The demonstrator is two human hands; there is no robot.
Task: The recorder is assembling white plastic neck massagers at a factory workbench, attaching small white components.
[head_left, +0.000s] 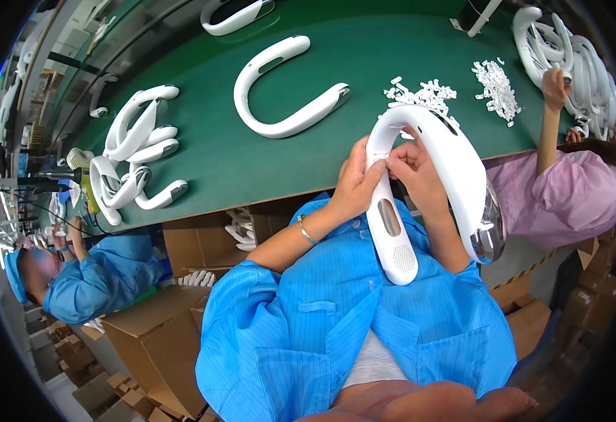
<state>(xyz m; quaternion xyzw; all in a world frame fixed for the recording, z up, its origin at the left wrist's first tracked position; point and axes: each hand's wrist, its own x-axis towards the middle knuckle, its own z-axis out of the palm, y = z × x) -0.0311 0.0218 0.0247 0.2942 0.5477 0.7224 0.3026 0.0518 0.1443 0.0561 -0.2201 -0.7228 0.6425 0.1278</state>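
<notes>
A white U-shaped neck fan (455, 158) is raised in front of my chest, its bend at the top and its two ends hanging down. My left hand (356, 181) is closed around one arm of the fan, thumb on its face. My right hand (418, 172) sits inside the curve, with thumb and fingertips pinched against that same arm near my left thumb. Whatever is in that pinch is too small or hidden to make out. Just beyond the fan, a pile of small white plastic pieces (427, 93) lies on the green table (202, 133).
Another neck fan (280, 128) lies beyond my left hand, with a stack (139, 133) at the left. A second pile of small pieces (498, 91) and more fans (589, 77) are at the right. Co-workers in pink (568, 186) and blue (104, 274) flank me. Cardboard boxes (156, 344) stand below.
</notes>
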